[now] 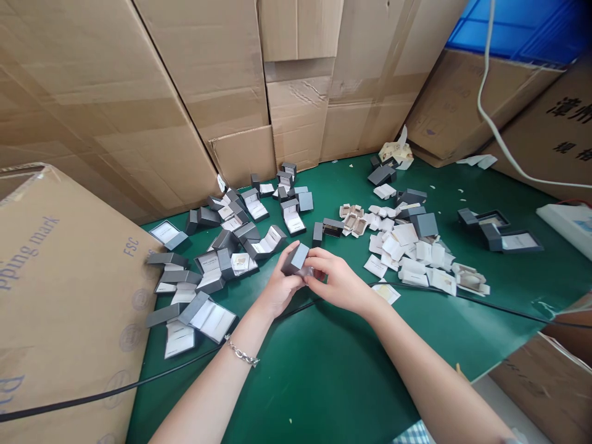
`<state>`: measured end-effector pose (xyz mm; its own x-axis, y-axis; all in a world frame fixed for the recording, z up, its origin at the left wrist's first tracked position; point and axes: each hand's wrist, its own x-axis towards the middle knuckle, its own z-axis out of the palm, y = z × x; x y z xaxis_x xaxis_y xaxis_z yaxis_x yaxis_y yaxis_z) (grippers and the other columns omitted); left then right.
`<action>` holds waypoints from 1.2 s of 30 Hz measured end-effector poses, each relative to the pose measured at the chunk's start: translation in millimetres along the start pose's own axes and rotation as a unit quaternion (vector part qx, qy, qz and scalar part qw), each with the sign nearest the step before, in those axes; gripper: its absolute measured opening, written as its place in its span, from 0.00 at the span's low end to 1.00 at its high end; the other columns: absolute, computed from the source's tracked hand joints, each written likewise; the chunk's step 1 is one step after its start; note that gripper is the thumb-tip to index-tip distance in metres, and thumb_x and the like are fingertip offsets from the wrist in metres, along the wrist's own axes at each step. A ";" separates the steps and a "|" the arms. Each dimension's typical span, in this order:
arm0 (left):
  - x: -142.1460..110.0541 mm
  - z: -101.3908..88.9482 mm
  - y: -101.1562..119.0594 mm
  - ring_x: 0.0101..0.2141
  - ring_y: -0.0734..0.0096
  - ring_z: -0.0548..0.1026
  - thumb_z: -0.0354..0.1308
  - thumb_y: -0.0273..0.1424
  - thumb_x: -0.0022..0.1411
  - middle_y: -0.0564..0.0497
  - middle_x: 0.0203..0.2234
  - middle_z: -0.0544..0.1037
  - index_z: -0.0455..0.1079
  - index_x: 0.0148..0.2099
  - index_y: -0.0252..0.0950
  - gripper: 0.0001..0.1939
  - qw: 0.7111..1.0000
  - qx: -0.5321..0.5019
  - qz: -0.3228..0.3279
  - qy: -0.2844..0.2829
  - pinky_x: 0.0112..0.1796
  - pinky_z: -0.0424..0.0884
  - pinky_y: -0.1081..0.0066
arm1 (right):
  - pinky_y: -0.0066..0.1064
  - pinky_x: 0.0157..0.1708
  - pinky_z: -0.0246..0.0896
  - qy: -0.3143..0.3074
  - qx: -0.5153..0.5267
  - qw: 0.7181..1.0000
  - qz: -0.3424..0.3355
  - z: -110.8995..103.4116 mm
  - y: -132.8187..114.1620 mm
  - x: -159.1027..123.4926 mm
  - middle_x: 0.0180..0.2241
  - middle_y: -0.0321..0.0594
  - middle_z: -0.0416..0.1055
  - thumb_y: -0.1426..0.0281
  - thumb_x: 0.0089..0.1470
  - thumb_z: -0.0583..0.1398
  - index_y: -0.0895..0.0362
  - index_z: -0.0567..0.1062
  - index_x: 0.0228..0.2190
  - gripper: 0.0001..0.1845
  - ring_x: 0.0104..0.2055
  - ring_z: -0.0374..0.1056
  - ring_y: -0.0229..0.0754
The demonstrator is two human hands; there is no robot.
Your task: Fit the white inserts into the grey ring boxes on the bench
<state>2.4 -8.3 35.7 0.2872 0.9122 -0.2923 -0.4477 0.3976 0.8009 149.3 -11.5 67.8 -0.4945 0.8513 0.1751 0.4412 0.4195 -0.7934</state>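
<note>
Above the middle of the green bench point(319, 382), a small grey box point(296, 258) is held up between the person's two hands. The left hand point(279, 290) has its fingers closed around this box from the left, with the thumb on the near side. The right hand point(340, 279) comes from the other side, and its bent fingertips are at the right side of the box; I cannot tell whether they grip or only touch, because this place is blurred. On the left wrist there is a silver chain bracelet point(242, 353). To the left of the hands, many opened grey boxes point(213, 318) with white insides lie close together on the bench. To the right, near the right hand, white folded pieces point(403, 239) are spread in a loose pile. A black cable point(46, 409) crosses the bench and passes under both forearms. At the back, large cardboard boxes point(208, 68) stand like a wall.
</note>
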 end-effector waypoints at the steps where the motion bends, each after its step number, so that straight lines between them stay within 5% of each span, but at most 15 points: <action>1: -0.2 0.9 0.1 0.31 0.74 0.69 0.55 0.15 0.37 0.55 0.34 0.71 0.57 0.56 0.43 0.41 1.000 0.004 0.004 0.006 0.34 0.65 0.71 | 0.26 0.29 0.60 0.001 0.002 1.000 -0.004 0.7 0.0 0.0 0.41 0.39 0.66 0.76 0.50 0.52 0.55 0.72 0.33 0.10 0.31 0.62 0.33; 8: 0.3 2.6 0.0 0.35 0.71 0.71 0.61 0.17 0.39 0.54 0.34 0.72 0.61 0.52 0.40 0.35 0.999 0.020 0.043 0.013 0.40 0.65 0.70 | 0.29 0.35 0.64 0.020 -0.009 1.000 -0.018 -0.8 0.9 0.2 0.50 0.41 0.62 0.79 0.49 0.51 0.52 0.72 0.39 0.17 0.40 0.65 0.38; 14: -1.2 3.5 2.3 0.36 0.71 0.70 0.59 0.17 0.40 0.54 0.32 0.72 0.65 0.47 0.38 0.29 1.000 0.005 0.012 0.027 0.39 0.64 0.70 | 0.36 0.44 0.63 -0.011 -0.033 0.999 0.015 -6.8 9.0 -1.3 0.53 0.40 0.61 0.75 0.51 0.52 0.47 0.70 0.47 0.22 0.51 0.62 0.44; 20: -1.7 1.9 2.8 0.34 0.73 0.69 0.57 0.17 0.39 0.54 0.31 0.72 0.63 0.48 0.38 0.30 1.000 0.000 -0.007 0.030 0.36 0.63 0.71 | 0.33 0.43 0.64 -0.013 -0.011 1.000 0.018 -5.3 12.1 -2.2 0.52 0.40 0.62 0.74 0.50 0.53 0.48 0.70 0.47 0.22 0.47 0.65 0.41; 30: 1.9 -6.9 -0.6 0.37 0.70 0.69 0.59 0.17 0.42 0.54 0.33 0.70 0.57 0.54 0.40 0.36 0.996 0.065 0.029 -0.051 0.39 0.63 0.69 | 0.30 0.37 0.65 -0.012 -0.017 1.000 0.023 -4.0 7.0 -0.9 0.50 0.41 0.63 0.77 0.47 0.53 0.50 0.71 0.43 0.20 0.41 0.66 0.38; 36: 2.3 -8.0 -1.3 0.37 0.70 0.68 0.60 0.18 0.43 0.54 0.36 0.70 0.56 0.56 0.42 0.38 0.996 0.080 0.029 -0.040 0.41 0.63 0.68 | 0.31 0.36 0.64 -0.012 -0.026 0.999 0.018 -2.9 6.1 -0.6 0.50 0.42 0.63 0.77 0.47 0.52 0.52 0.69 0.41 0.19 0.41 0.65 0.38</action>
<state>-3.1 -6.0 29.8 0.3341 0.9198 -0.2060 -0.3262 0.3179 0.8903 154.5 -8.5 64.6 -0.4947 0.8589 0.1325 0.4966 0.4046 -0.7679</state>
